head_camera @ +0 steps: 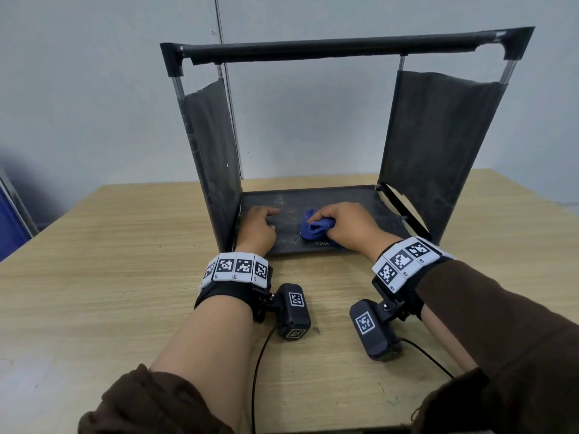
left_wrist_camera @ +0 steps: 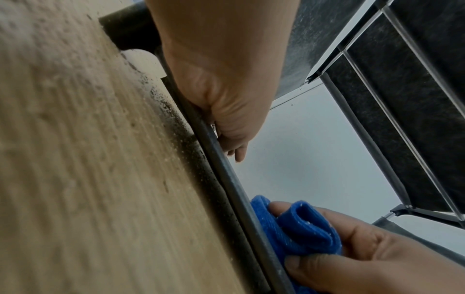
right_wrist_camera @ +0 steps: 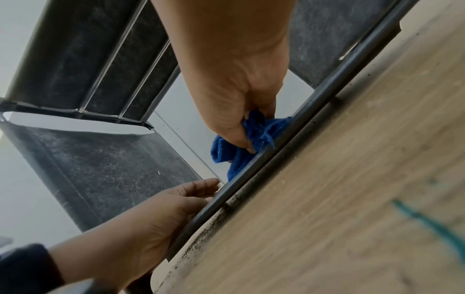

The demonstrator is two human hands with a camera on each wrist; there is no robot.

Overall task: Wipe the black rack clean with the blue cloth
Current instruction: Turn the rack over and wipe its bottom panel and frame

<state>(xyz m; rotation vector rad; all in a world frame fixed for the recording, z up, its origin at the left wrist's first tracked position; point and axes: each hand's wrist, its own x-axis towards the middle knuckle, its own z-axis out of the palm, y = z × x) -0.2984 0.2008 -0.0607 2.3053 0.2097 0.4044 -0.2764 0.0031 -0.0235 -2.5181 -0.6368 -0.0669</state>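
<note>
The black rack (head_camera: 344,48) stands on the wooden table, with two dark fabric side panels and a dusty bottom shelf (head_camera: 313,198). My right hand (head_camera: 341,227) grips the bunched blue cloth (head_camera: 313,228) and holds it down on the shelf near its front edge. The same cloth (right_wrist_camera: 239,143) shows in the right wrist view, pinched between thumb and fingers against the front bar (right_wrist_camera: 276,149). My left hand (head_camera: 258,225) lies flat on the shelf's left part, beside the left panel, fingers relaxed. In the left wrist view the left hand (left_wrist_camera: 226,111) rests by the front bar and the cloth (left_wrist_camera: 297,228) is lower right.
Pale crumbs and dust are scattered on the shelf (head_camera: 282,203) and along its front edge. The wooden table (head_camera: 125,277) stretches wide in front of and left of the rack. A grey wall stands right behind the rack. Wrist camera cables (head_camera: 260,371) trail over the table.
</note>
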